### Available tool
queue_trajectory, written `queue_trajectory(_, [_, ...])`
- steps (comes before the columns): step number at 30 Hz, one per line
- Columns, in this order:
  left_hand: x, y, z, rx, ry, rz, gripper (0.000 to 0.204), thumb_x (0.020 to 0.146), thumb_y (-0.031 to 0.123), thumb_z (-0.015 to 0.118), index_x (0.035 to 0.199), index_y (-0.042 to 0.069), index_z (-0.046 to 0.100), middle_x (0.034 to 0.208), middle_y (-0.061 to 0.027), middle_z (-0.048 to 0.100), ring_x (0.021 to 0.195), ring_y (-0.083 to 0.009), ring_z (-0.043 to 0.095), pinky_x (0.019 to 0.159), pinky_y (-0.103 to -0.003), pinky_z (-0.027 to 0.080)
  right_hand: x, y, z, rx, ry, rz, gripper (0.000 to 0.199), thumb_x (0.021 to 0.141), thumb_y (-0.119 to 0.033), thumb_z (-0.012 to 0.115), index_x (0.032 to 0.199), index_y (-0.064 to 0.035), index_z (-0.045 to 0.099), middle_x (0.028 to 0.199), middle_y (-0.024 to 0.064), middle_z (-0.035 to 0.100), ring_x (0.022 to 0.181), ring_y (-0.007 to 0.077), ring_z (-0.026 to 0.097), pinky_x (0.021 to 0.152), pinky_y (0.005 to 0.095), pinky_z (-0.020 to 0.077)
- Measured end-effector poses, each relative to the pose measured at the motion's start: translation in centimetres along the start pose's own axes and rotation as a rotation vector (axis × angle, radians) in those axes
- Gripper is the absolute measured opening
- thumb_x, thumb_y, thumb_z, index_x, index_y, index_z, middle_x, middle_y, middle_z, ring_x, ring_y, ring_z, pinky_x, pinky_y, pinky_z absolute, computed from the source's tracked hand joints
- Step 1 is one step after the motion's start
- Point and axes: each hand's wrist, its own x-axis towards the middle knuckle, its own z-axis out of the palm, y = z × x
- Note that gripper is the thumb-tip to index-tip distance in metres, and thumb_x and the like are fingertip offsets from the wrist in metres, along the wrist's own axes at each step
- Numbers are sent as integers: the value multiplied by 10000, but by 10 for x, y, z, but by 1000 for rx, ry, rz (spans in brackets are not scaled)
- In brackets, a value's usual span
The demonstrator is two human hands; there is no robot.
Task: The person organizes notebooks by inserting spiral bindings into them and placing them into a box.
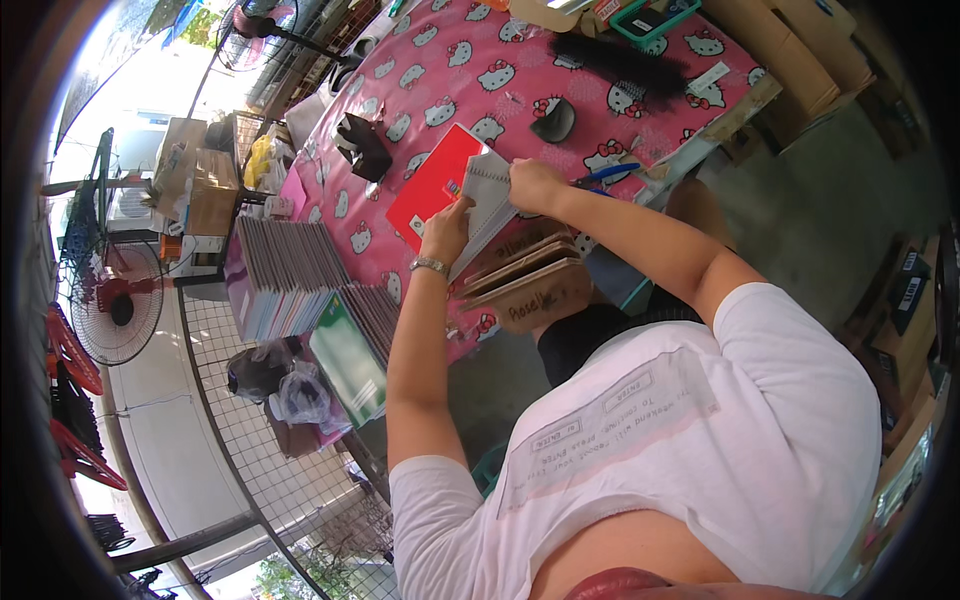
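Observation:
A notebook with a red cover (425, 187) lies at a slant on the pink patterned tablecloth, its white pages (487, 200) showing with a row of holes or coil along one edge. My left hand (447, 232), with a watch at the wrist, grips it where red cover meets white pages, index finger reaching along that line. My right hand (535, 187) is closed at the right edge of the white pages; its fingertips are partly hidden. Just right of that hand lie blue-handled pliers (608, 173). Brown cardboard pieces (530, 290) stand upright between the notebook and my body.
Stacked notebooks (285, 265) and a green-covered one (348, 362) rise at the left. On the tablecloth (385, 85) are a black holder (362, 147), a dark curved object (553, 120), a bundle of black strands (620, 70) and a green tray (655, 18). A fan (120, 305) stands far left.

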Motion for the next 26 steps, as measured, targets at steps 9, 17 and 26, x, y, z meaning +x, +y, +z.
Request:
queue_trajectory(9, [1, 8, 1, 41, 17, -7, 359, 853, 290, 681, 1152, 134, 558, 1050, -146, 696, 915, -359, 669, 783, -480, 528, 8, -10, -4, 15, -18, -13, 302, 782, -109, 546, 1034, -12, 682, 1066, 230, 680, 1000, 402, 658, 871, 491, 520])
queue_trajectory(17, [1, 5, 3, 121, -26, -46, 476, 791, 393, 749, 1132, 124, 556, 1016, -120, 700, 906, -332, 679, 772, -455, 531, 16, -15, -8, -76, -27, -151, 287, 771, -92, 541, 1004, -51, 705, 989, 232, 692, 958, 398, 665, 841, 485, 529])
queue_trajectory(26, [2, 7, -1, 53, -47, -92, 515, 759, 366, 782, 1159, 135, 555, 1015, -171, 699, 938, -349, 676, 811, -452, 521, 26, -17, -32, 742, -64, 121, 313, 823, -166, 597, 1085, -21, 687, 1125, 210, 687, 957, 364, 696, 761, 490, 577])
